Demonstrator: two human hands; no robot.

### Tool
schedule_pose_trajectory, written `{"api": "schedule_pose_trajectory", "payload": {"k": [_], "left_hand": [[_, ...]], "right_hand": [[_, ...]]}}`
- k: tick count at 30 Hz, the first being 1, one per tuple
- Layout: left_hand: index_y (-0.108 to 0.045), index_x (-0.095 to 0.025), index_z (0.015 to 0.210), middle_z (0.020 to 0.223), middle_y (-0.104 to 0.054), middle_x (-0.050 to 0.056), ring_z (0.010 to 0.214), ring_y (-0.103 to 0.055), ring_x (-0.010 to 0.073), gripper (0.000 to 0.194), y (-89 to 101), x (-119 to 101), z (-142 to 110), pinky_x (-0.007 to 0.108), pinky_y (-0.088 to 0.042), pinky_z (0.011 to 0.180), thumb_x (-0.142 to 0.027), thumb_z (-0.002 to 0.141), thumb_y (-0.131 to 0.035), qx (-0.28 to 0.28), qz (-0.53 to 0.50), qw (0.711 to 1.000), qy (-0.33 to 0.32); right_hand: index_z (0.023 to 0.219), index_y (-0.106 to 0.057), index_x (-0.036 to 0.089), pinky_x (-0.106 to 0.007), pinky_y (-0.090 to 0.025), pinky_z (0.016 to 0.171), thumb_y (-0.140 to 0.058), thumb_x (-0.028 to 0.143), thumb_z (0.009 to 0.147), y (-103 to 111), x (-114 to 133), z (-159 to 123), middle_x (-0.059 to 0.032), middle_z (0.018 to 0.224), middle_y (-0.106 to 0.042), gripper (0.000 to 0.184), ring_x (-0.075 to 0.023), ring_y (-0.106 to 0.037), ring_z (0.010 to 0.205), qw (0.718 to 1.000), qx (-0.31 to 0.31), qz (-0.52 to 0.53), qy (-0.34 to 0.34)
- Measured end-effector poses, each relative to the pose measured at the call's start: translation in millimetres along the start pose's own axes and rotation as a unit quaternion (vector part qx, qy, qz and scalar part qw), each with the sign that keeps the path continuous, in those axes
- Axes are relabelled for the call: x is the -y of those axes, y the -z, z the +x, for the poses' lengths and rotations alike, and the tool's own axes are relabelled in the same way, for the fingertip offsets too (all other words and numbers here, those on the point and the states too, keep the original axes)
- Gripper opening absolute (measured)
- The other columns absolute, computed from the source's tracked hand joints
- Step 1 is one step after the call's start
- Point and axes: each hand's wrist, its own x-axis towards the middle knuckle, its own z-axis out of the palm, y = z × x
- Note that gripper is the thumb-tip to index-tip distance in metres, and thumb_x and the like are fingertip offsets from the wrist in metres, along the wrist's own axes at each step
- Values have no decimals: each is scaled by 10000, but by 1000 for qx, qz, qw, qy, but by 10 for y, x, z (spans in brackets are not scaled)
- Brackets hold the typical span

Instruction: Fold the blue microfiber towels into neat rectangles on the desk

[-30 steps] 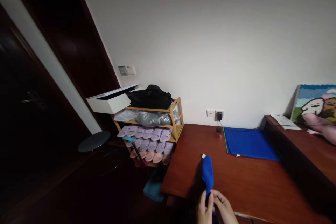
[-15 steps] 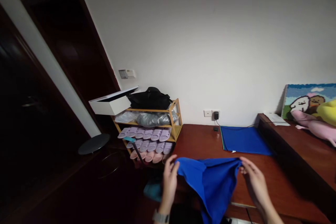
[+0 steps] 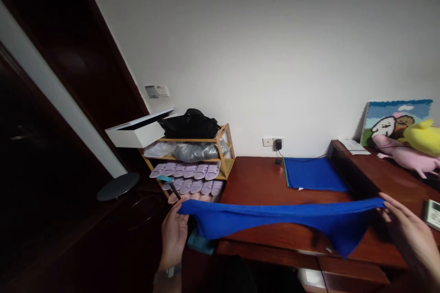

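— Pictured in the left hand point(image 3: 174, 233)?
— Gripping one end of a blue cloth point(image 3: 227, 220), pinched closed between thumb and fingers.
— And in the right hand point(image 3: 405, 224)?
— Clasping the opposite end, also with fingers drawn shut; stretched wide between both and drooping in the air over the front of a red-brown table point(image 3: 254, 178).
— Seen toward the wall?
— Laid flat on the tabletop, a folded blue fabric point(image 3: 312, 174), near a black adapter point(image 3: 278, 145) plugged in above.
— Shown at left?
— Lined up on a wooden rack point(image 3: 228, 166), lilac slippers point(image 3: 190, 171); set on top, a black bag point(image 3: 190, 126).
— At right?
— Placed before a fuzzy picture point(image 3: 374, 112), pink and yellow plush toys point(image 3: 400, 153).
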Motion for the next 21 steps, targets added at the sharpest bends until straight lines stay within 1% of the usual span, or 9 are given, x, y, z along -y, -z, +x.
{"api": "schedule_pose_trajectory", "payload": {"k": [3,6,8,11,13,14,16,19,21], "left_hand": [[-741,-202,935,986,-779,50,944,-722,214,260,-52,52,-33,293,-582,796,-260,682,-734,20,25,999,4],[-753,-194,853,898,-769,40,860,-705,231,266,-214,86,-200,290,-562,710,-299,610,-727,71,84,994,-10],[-745,-199,742,836,-750,44,827,-682,242,202,-426,108,-448,299,-546,686,-366,638,-700,150,152,976,-32],[-755,-208,758,843,-734,45,795,-648,218,254,-865,160,-999,297,-521,710,-449,777,-678,309,240,919,-42],[-756,-226,1093,926,-734,37,739,-611,174,362,-1168,219,-1382,270,-491,676,-476,838,-695,414,263,871,-28],[-716,-225,1203,846,-706,18,662,-565,148,441,-1302,258,-1545,254,-460,623,-495,854,-702,467,268,842,-10],[-659,-204,1265,698,-606,-37,559,-452,108,518,-1515,351,-1775,231,-375,538,-535,869,-710,547,263,794,19],[-642,-181,1068,637,-477,-82,533,-365,80,456,-1680,496,-1877,217,-285,498,-590,876,-701,569,224,791,37],[-595,-190,941,655,-460,-81,551,-372,77,438,-1716,572,-1845,212,-283,505,-613,878,-689,544,195,815,43]], "right_hand": [[1124,-774,256,-216,-567,583,-868,477,605,-17,-39,7,-75,877,-767,573,-187,-725,740,995,40,50,-76],[1056,-772,232,-239,-551,560,-831,523,618,-148,-10,-44,-37,807,-745,529,-182,-691,686,996,73,12,-54],[939,-779,222,-253,-541,579,-795,557,649,-330,68,-141,-41,814,-745,443,-180,-669,686,991,129,-28,-18],[771,-749,212,-281,-540,659,-717,584,749,-725,258,-382,-60,876,-747,374,-192,-660,747,959,267,-70,56],[775,-738,211,-298,-535,694,-653,575,829,-1019,402,-575,-51,848,-733,378,-193,-651,755,915,384,-92,89],[813,-743,213,-305,-533,712,-630,561,860,-1157,470,-666,-44,838,-728,369,-193,-648,762,888,436,-99,103],[904,-753,222,-312,-527,758,-601,519,909,-1387,584,-812,-38,865,-731,333,-193,-650,807,843,509,-113,134],[1008,-749,247,-311,-520,801,-570,466,961,-1581,658,-915,-43,959,-737,287,-193,-658,887,813,536,-131,185],[1072,-734,258,-317,-524,837,-573,456,972,-1611,626,-940,-54,1042,-732,274,-198,-661,946,827,505,-129,213]]}}
